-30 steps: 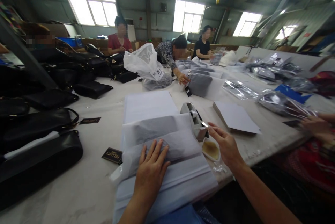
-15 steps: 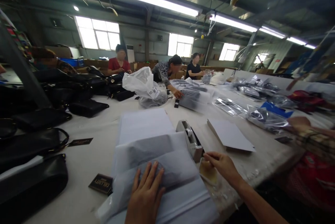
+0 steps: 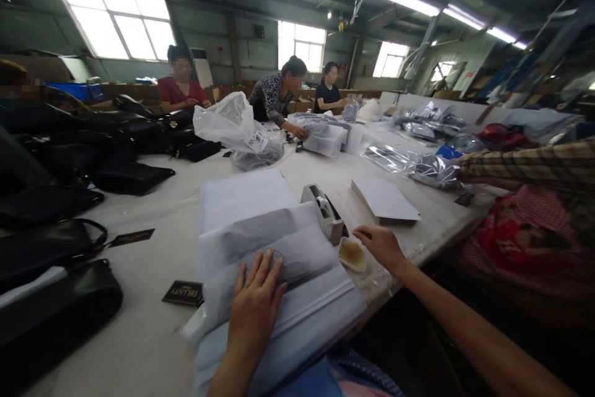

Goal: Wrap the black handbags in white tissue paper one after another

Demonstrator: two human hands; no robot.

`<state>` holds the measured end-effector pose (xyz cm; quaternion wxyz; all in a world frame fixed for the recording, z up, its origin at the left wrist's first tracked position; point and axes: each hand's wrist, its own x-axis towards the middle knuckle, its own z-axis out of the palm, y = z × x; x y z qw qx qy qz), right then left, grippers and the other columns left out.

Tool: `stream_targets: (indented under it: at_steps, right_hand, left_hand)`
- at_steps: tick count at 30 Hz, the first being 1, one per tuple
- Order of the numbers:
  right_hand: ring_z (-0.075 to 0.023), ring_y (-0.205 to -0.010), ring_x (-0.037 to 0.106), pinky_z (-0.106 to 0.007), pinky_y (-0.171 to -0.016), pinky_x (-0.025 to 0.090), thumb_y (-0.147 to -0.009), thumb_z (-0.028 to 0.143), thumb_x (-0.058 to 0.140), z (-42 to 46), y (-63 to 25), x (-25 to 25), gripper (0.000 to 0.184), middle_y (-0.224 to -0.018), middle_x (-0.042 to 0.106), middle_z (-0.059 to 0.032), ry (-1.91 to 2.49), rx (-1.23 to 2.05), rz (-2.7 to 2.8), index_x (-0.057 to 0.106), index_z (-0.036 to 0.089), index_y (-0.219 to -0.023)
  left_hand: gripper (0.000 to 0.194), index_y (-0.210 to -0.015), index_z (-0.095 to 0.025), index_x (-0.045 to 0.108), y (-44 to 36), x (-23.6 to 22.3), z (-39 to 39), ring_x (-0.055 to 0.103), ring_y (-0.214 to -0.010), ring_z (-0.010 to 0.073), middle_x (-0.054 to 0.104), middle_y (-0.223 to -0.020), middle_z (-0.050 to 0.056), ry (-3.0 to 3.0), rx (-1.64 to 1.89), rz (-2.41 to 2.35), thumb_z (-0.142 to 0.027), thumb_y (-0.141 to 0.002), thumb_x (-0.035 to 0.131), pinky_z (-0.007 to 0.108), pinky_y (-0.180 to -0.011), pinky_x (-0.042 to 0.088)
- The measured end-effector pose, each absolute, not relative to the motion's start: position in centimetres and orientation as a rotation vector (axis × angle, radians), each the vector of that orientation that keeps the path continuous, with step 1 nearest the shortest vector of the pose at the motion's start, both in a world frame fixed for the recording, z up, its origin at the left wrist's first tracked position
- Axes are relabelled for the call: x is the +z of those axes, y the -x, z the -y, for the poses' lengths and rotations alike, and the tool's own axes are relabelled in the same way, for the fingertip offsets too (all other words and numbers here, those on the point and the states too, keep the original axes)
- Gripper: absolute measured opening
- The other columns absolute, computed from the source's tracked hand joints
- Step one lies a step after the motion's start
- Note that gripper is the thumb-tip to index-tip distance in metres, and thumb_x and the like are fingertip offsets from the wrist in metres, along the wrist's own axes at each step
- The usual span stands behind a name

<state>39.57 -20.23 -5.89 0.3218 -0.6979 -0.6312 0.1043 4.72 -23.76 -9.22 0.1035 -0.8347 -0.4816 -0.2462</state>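
Note:
My left hand [image 3: 255,305] lies flat, fingers spread, on a dark item wrapped in white tissue paper [image 3: 297,261]. The wrapped item rests on a stack of white tissue sheets [image 3: 242,196] at the near table edge. My right hand [image 3: 382,247] hovers over a small white dish with a yellow sponge [image 3: 351,254], just right of a grey tape dispenser [image 3: 323,210]. Its fingers are bent and held together, pointing at the dispenser. Whether anything is pinched between them does not show.
Black handbags [image 3: 60,304] crowd the table's left side, with black tags [image 3: 183,293] beside the tissue. A pad of white sheets [image 3: 385,200] and clear-wrapped packages [image 3: 430,168] lie to the right. A plaid-sleeved arm [image 3: 525,165] reaches in there. Other people work at the far end near a white plastic bag [image 3: 230,121].
My right hand dropped from the dispenser's blade to the sponge dish and now sits beside it. The left hand stays pressed on the wrapping. The view swung up, then down and right.

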Motion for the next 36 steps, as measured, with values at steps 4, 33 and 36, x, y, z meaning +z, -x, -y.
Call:
stream_targets:
  at_steps: [4,33,36]
  right_hand:
    - [-0.0248,-0.09,0.067,-0.035,-0.081,0.047,-0.093,0.038,0.052,21.5,-40.4,-3.9,0.027,-0.101,0.075,-0.0071,1.672,0.05,2.045,0.076,0.027,-0.099]
    - [-0.0227,-0.072,0.066,-0.027,-0.058,0.033,-0.073,0.053,0.076,8.3,-22.9,1.4,0.032,-0.072,0.073,-0.0021,1.079,0.125,3.088,0.071,0.028,-0.091]
    - [-0.0266,-0.073,0.066,-0.029,-0.062,0.036,-0.066,0.065,0.076,7.1,-23.8,1.0,0.053,-0.071,0.072,-0.0053,1.247,0.059,2.994,0.069,0.025,-0.1]
  left_hand:
    - [0.045,-0.139,-0.022,0.051,-4.7,-9.2,23.8,0.044,-0.137,0.0305,0.045,-0.15,0.008,2.473,-0.73,1.43,-0.029,-0.095,0.053,0.056,-0.108,0.041]
    - [0.059,-0.151,-0.016,0.027,-4.9,-8.8,24.0,0.039,-0.14,0.0263,0.043,-0.151,0.008,2.532,-0.679,1.588,-0.024,-0.097,0.048,0.053,-0.113,0.036]
    - [0.058,-0.151,-0.017,0.027,-4.9,-8.8,24.1,0.039,-0.14,0.0259,0.044,-0.15,0.01,2.534,-0.688,1.591,-0.023,-0.097,0.047,0.052,-0.114,0.035]
